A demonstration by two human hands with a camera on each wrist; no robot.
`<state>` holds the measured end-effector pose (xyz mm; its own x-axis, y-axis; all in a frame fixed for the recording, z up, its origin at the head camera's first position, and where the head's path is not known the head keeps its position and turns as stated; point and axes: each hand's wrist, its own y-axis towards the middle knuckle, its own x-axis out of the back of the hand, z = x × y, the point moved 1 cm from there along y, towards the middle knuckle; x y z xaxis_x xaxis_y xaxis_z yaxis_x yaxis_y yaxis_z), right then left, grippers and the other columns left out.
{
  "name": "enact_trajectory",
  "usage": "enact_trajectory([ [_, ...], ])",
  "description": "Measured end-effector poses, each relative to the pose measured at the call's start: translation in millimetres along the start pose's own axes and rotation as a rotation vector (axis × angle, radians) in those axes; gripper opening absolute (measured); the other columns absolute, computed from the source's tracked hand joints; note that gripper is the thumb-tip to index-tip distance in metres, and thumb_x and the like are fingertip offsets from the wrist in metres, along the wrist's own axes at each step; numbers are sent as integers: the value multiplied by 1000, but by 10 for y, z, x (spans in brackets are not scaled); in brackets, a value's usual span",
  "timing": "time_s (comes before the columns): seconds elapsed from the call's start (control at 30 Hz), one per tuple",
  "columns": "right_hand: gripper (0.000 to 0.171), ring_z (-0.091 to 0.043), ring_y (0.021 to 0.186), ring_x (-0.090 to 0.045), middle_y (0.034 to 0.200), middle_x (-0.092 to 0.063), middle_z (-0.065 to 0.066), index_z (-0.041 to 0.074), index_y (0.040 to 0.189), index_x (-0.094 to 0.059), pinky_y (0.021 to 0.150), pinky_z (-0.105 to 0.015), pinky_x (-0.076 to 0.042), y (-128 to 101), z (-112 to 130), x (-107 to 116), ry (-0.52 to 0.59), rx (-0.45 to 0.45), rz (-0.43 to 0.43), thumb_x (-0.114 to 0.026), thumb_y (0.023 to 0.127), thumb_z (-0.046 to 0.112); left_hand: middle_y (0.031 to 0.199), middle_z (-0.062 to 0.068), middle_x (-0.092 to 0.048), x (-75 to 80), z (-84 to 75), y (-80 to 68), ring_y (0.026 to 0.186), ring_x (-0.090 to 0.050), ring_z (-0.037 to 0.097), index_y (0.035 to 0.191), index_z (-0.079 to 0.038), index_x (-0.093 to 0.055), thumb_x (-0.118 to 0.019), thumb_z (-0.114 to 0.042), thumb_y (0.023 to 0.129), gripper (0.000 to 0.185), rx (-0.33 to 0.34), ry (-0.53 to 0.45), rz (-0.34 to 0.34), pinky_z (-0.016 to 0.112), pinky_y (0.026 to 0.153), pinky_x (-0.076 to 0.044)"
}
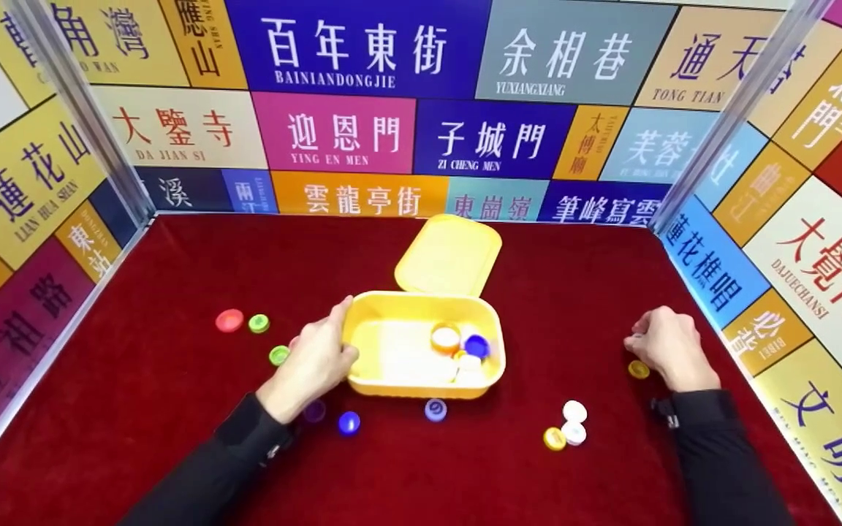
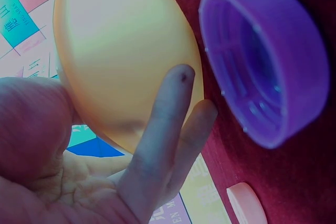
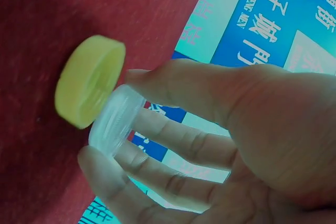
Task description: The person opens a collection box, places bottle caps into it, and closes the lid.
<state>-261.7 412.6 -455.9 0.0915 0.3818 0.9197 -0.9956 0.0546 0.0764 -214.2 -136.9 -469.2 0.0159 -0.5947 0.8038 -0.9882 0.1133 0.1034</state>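
My left hand [image 1: 311,361] grips the left end of a yellow plastic box [image 1: 421,389]. In the left wrist view its fingers lie along the outside of the wall, with the thumb on the other side of the rim. A purple bottle cap [image 2: 294,61] lies close by. Inside the box, toward the right end, sit an orange-rimmed cap [image 1: 445,338], a blue cap [image 1: 476,346] and a white cap [image 1: 469,367]. At the far right, my right hand [image 1: 666,347] pinches a whitish translucent bottle cap [image 3: 116,121] between thumb and fingers. Right beside it is a yellow cap [image 3: 68,93].
Behind the box lies its yellow lid [image 1: 450,256]. On the red cloth [image 1: 245,482] are a red cap [image 1: 229,320], green caps [image 1: 259,323] at left, a blue cap [image 1: 349,422], a lilac cap [image 1: 435,410], and white caps [image 1: 574,411] beside another yellow cap [image 1: 555,438]. Sign-covered panels surround the cloth.
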Motion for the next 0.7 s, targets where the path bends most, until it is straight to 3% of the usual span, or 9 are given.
enact_trajectory([
  [0.23,26,-47,94,-78,110,-85,-29,-7,114,-86,85,-59,-63,-43,213,-12,24,77,-70,-82,99,13,154,29,-73,-1,-5,1,93,-72,33,179,0,-41,-71,-4,102,83,0,-1,-1,42,79,-62],
  [0.43,26,-39,90,-79,106,-87,-23,-4,119,-87,80,-47,-61,-90,479,-2,49,127,-74,-79,102,14,154,29,-73,-2,0,-4,92,-72,33,179,0,-40,-70,-4,102,83,5,-1,2,42,80,-62],
  [0.7,29,-49,108,-78,113,-88,-24,-4,121,-86,96,-65,-61,-157,902,-6,59,205,-95,-82,98,13,156,29,-72,-3,0,-3,101,-74,35,179,-1,-41,-71,-4,101,84,1,-5,0,44,83,-63],
])
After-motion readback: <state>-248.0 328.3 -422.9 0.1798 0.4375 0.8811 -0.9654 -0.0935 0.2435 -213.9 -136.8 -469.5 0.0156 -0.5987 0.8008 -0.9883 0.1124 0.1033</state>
